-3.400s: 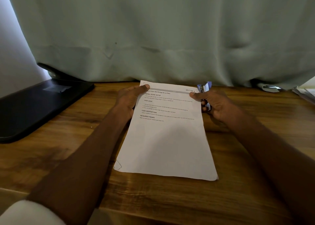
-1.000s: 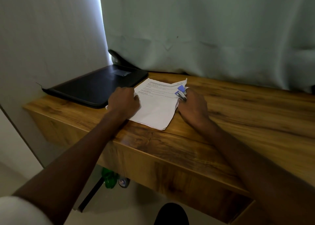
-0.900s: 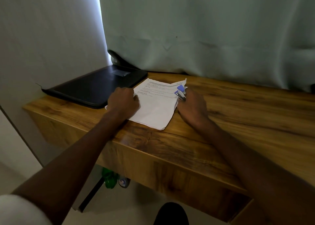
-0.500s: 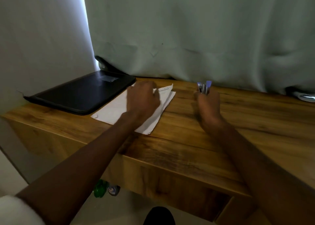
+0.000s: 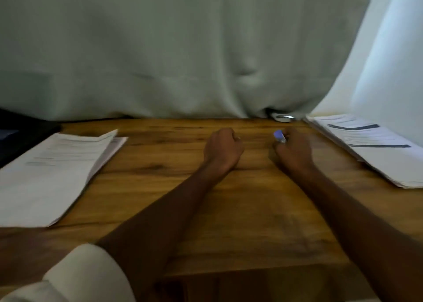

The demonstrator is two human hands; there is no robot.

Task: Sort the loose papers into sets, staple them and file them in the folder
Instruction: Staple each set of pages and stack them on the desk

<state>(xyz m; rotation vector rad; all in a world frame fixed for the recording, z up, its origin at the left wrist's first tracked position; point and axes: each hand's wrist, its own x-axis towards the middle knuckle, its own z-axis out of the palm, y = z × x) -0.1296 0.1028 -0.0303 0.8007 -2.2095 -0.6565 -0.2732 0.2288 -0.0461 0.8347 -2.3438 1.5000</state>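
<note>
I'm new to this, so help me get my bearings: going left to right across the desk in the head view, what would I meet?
Black folder → white stapled paper set → left hand → right hand gripping the blue stapler → stack of loose white papers.

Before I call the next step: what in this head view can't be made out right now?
- Folder: cut off by the left edge, only a dark corner shows.
- Set of papers: print blurred, staple not visible.
- Stapler: mostly hidden inside the right hand.
- Left hand: fingers curled away, seemingly holding nothing.
- Paper stack: cut by the right edge, sheet count unreadable.
- Object under the curtain: mostly covered.
</note>
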